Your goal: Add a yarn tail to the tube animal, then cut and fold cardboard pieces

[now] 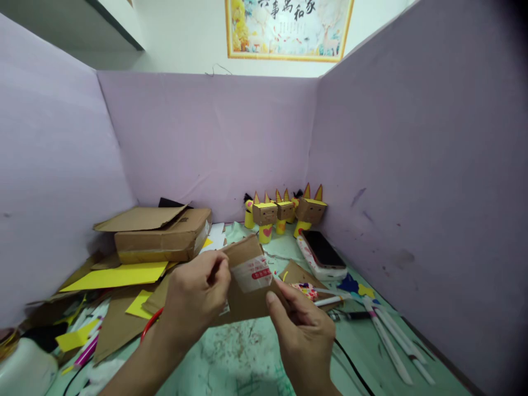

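Both hands hold one piece of brown cardboard (pixel 247 300) above the green table (pixel 243 357). A white label with red print (pixel 252 273) is stuck on the cardboard. My left hand (pixel 193 300) pinches the cardboard's upper left edge beside the label. From below right, my right hand (pixel 305 335) grips the cardboard, its thumb lying on the face under the label. Several small cardboard figures with yellow bodies and pointed ears (pixel 284 214) stand at the back against the purple partition.
A flat cardboard box (pixel 165 234) lies at the left over yellow paper sheets (pixel 115 275) and cardboard scraps. A phone (pixel 324 250) rests on a white case at the right. Pens and white sticks (pixel 388 335) lie at the right. Purple partitions enclose three sides.
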Motion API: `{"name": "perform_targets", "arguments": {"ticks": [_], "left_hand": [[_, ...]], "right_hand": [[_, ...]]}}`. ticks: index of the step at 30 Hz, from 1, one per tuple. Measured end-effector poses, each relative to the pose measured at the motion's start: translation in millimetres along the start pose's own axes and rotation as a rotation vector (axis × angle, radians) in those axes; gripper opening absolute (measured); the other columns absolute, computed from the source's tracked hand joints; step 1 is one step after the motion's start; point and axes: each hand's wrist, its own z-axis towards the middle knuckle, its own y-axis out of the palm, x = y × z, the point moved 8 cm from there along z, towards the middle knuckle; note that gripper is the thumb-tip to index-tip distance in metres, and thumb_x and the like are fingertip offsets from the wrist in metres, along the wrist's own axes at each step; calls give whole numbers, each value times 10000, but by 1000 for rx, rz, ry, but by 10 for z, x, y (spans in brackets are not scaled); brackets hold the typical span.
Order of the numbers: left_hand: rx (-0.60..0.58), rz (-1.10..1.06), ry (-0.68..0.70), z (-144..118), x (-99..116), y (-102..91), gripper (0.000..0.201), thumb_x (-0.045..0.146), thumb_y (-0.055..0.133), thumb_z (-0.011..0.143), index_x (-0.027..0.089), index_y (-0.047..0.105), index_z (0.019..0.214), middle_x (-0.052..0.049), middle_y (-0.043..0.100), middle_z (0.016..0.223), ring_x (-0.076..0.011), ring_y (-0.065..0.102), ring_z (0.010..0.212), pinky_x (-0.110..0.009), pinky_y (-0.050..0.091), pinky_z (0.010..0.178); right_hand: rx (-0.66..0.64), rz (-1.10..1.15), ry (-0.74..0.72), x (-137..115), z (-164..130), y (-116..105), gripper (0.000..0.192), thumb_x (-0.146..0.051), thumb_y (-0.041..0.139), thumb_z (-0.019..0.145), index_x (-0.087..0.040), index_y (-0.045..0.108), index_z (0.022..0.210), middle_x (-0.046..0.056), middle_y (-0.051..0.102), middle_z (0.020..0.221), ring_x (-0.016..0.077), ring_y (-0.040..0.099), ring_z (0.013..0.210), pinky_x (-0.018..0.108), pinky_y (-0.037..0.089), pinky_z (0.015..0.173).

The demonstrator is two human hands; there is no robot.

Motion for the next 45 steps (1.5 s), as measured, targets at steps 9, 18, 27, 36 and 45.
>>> {"name": "perform_targets", "arguments": {"ticks": [9, 18, 27, 36, 45], "left_hand": [[-247, 113, 200, -133, 338, 272, 244, 267, 429, 864, 178, 480, 644, -8, 540, 556, -145, 517, 453, -269, 302, 425], [-136, -101, 480, -164, 391, 221, 239, 100, 440, 811, 187, 427, 589, 21, 447, 506, -111, 421, 439, -289, 272, 454], [-43, 34, 202, -88, -62, 309, 318, 186, 497, 827, 186, 377, 532, 67, 322, 473, -78, 308, 424, -259, 239, 474], [-74, 76, 177, -87, -167, 402, 311, 172, 468, 823, 179, 436, 513, 66, 351, 452, -80, 305, 414, -247, 234, 472], [-450, -218, 2, -67, -202, 509, 350, 222, 387, 863, 176, 341, 519, 67, 333, 485, -72, 330, 468, -212, 237, 477]], "right_hand": [[-118, 38, 68, 26, -30, 147, 126, -222, 627, 757, -198, 741, 807, -2, 682, 610, 119, 617, 523, 173, 496, 491], [-190, 128, 79, 7, -60, 170, 162, -190, 628, 758, -246, 736, 865, -2, 716, 713, 129, 654, 621, 195, 531, 604], [-142, 215, 292, 179, 3, 131, 162, -238, 662, 708, -236, 747, 846, 36, 736, 792, 194, 683, 719, 261, 548, 650], [-140, 290, 410, 365, -28, 197, 193, -264, 679, 692, -218, 746, 867, 42, 729, 779, 208, 669, 731, 310, 537, 666], [-228, 326, 539, 450, 18, 271, 198, -228, 669, 613, -146, 674, 793, 24, 676, 652, 153, 602, 590, 227, 457, 531]]}}
